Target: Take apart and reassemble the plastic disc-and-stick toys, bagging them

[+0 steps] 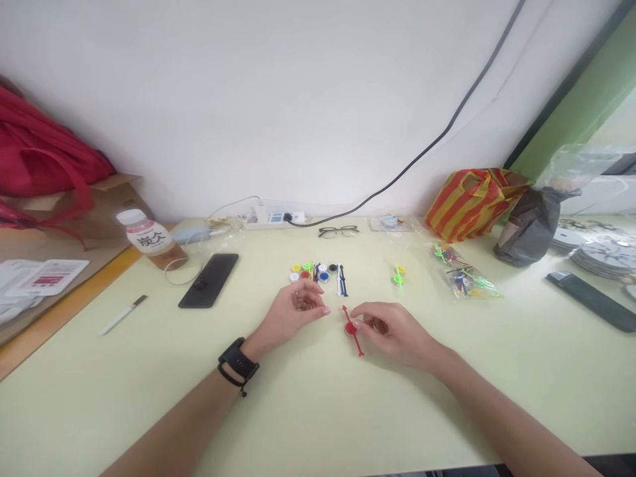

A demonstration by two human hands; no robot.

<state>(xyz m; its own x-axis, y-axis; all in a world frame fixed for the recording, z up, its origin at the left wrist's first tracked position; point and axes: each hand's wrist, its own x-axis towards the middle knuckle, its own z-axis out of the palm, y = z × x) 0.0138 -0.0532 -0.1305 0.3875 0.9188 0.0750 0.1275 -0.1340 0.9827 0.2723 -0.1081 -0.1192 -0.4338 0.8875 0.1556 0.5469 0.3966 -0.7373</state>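
A red arrow spinner [350,328], a thin arrow across a round base, is at the fingertips of my right hand [400,332]. The right thumb touches its red hub and the index finger curls close by; whether the base rests on the table is unclear. Just left of it, my left hand [293,310] has loosely bent fingers with the thumb apart, and nothing is in it. Beyond that hand lie several coloured round bases [324,276] and a few blue, white and black arrows [342,281]. Farther right is a green and yellow spinner piece [398,277].
Clear bags of coloured parts [467,275] lie to the right, near a striped bag [472,202], a grey bag [527,225] and a dark case [593,301]. Leftward are a phone [209,281], a tilted bottle [152,242] and a pen [124,315]. Glasses [338,232] and a power strip [275,222] sit by the wall.
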